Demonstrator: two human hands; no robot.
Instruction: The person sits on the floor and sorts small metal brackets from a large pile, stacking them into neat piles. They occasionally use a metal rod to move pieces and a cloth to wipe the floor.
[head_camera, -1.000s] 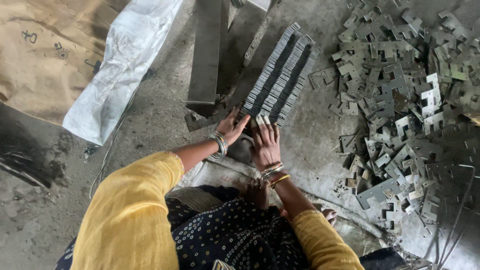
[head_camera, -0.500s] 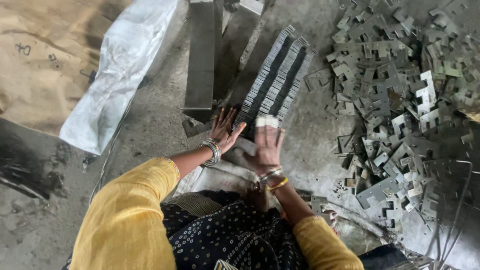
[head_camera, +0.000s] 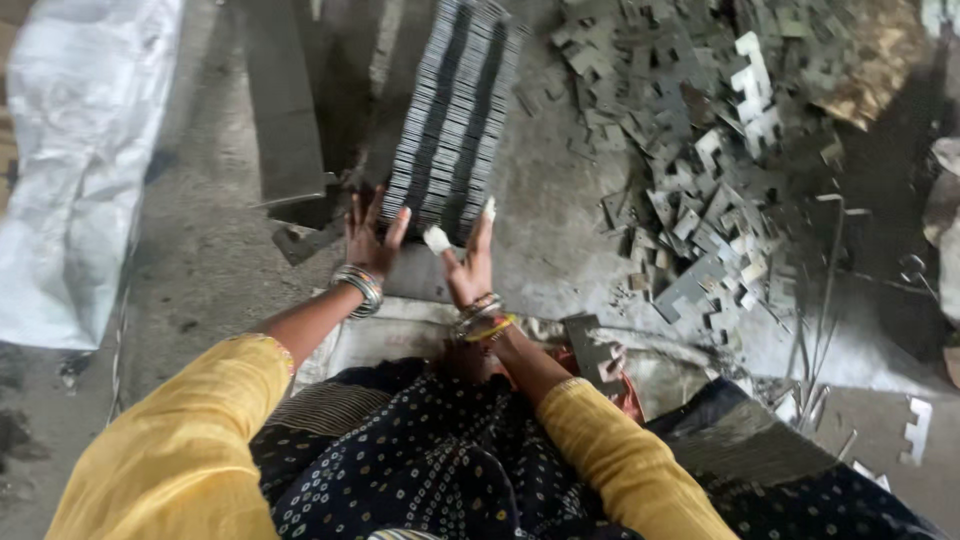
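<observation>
Both hands' fingers are spread and released, grasping nothing. The left hand and right hand have drawn slightly back and apart since the earlier frame. Fingertips touch the near end of the stacked metal plates, which lie on the floor, long axis running away from the person. Loose metal stampings lie right.

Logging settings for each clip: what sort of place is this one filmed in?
Probably a small metalworking workshop floor. A heap of loose stamped metal pieces lies on bare concrete, the left hand and right hand press against a long aligned stack of metal plates, and a white woven sack lies alongside.
</observation>
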